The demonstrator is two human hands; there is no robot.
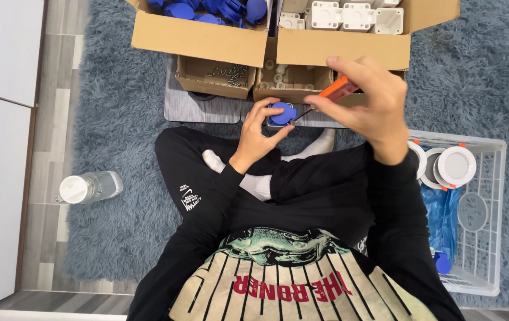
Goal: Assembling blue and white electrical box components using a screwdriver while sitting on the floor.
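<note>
While my left hand (pixel 258 132) pinches the blue cap (pixel 280 113) steady on the grey board's (pixel 207 110) near edge, my right hand (pixel 366 106) clamps the orange screwdriver (pixel 333 92), tip angled into it; screw boxes (pixel 214 76) sit within reach.

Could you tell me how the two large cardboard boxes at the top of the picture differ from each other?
The left cardboard box holds blue rounded plastic parts, while the right cardboard box holds white squarish parts. The right box sits just behind the right hand holding an orange-handled screwdriver; the left box has no hand in front of it. Both are brown, open-topped and stand side by side on the grey rug.
</note>
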